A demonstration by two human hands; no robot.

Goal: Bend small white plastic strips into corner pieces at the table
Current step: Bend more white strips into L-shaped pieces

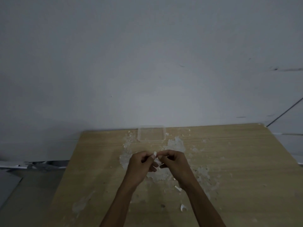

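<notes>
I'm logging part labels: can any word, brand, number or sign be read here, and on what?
None can be read. The clear container, the wooden table, the wall and the white strip pinched between left hand and right hand bear no visible print.

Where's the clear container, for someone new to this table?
On the wooden table, look to the far edge by the wall. The clear plastic container sits there, just left of centre. It alone is square and see-through among loose white scraps.

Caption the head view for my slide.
Left hand and right hand pinch a white plastic strip over a littered wooden table.
</notes>
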